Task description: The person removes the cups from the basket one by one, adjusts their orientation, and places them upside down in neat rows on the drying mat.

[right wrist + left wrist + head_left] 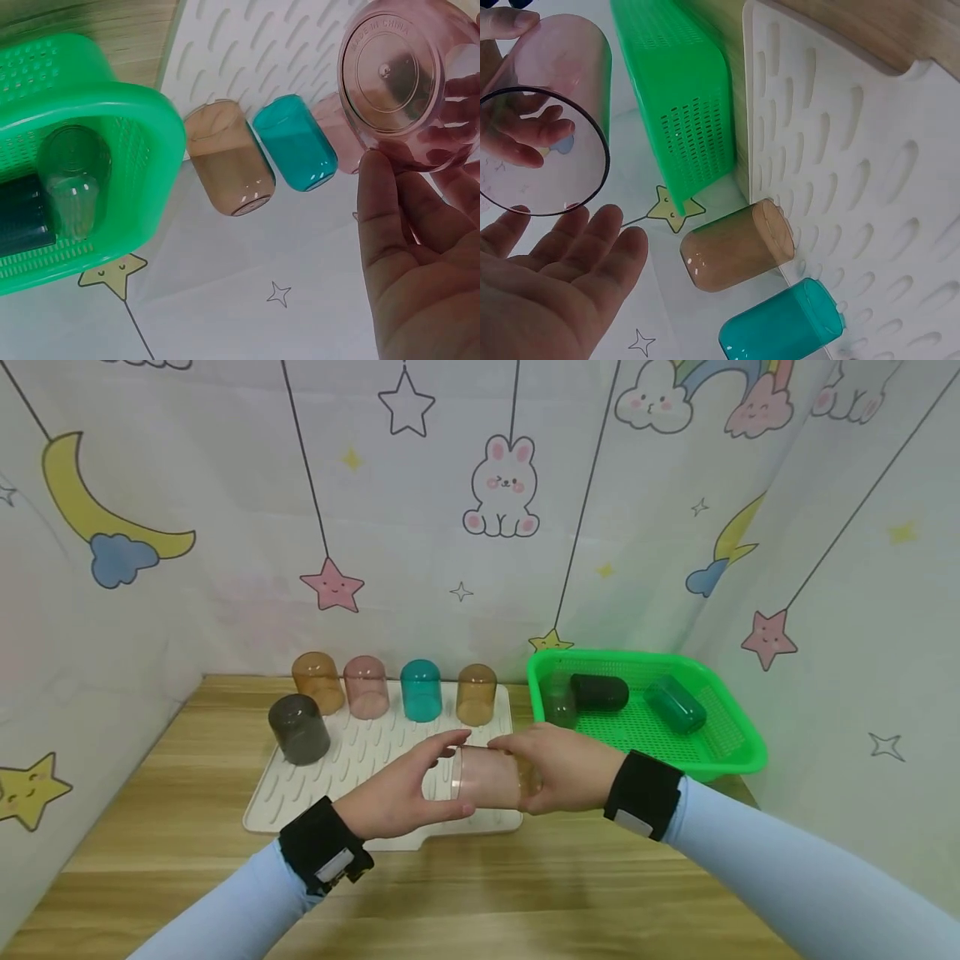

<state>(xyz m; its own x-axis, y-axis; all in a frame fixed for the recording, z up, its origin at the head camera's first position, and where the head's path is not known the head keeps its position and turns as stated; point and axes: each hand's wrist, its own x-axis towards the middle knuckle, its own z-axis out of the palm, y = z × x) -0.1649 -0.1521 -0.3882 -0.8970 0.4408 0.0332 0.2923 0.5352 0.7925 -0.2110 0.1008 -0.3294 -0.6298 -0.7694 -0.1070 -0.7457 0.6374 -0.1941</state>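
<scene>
A clear pink cup [487, 778] lies sideways in the air over the front right of the white draining mat [390, 777], its mouth facing left. My right hand [573, 768] grips it round the base end, thumb below and fingers above. Close to the rim, my left hand [401, 789] has its thumb and fingers spread apart. In the left wrist view, the left fingertips [626, 244] are by the rim; whether they touch it I cannot tell. The right wrist view shows the pink cup's round base [390, 67] with raised lettering.
Upside down along the mat's back stand an amber cup [318, 683], a pink cup [367, 688], a teal cup [422, 692] and a brown cup [476, 695]. A grey cup [300, 731] is at its left. The green basket [720, 764] at right holds dark, green and clear cups.
</scene>
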